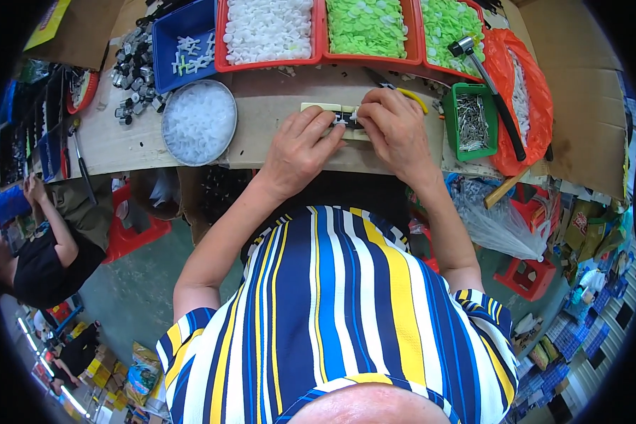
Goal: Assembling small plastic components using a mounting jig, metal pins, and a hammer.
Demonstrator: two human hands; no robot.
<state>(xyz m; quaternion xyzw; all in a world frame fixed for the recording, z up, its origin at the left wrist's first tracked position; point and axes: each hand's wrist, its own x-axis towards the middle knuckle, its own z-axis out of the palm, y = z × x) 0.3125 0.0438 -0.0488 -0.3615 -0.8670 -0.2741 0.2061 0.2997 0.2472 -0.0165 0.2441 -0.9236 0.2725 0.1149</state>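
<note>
At the table's front edge, a small black part [344, 117] with white plastic pieces on it rests on a cream-coloured block [319, 107]. My left hand [305, 147] lies over the block's left side, its thumb and fingers closed on the black part. From the right, my right hand [396, 131] has its thumb and fingertips pinched together at a small white piece [355, 116] by the part's right end. My fingertips hide much of the part. Just behind my right hand lie pliers with yellow handles [413, 99].
Behind are a blue bin [164, 71] and red bins [268, 66] of white and green pieces. A round tray [234, 120] stands left; a green box [477, 153] of metal pins, a hammer [498, 99] and an orange-red bag [505, 46] are right. Another person [56, 254] sits at left.
</note>
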